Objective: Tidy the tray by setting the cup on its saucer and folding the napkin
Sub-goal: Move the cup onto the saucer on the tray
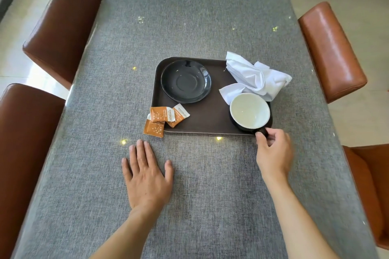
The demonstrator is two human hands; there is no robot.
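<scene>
A dark brown tray (207,120) lies on the grey table. On its far left part sits an empty black saucer (186,81). A cup (249,111), black outside and white inside, stands upright at the tray's near right corner. My right hand (273,152) pinches the cup's black handle at the tray's edge. A crumpled white napkin (253,75) lies over the tray's far right corner, partly off the tray and touching the cup's far side. My left hand (147,176) rests flat on the table in front of the tray, fingers apart, holding nothing.
Three orange and white sachets (163,119) lie at the tray's near left corner, one hanging over the edge. Brown leather chairs (63,25) stand on the left, more chairs (331,50) on the right. The grey table (189,17) stretches far beyond the tray.
</scene>
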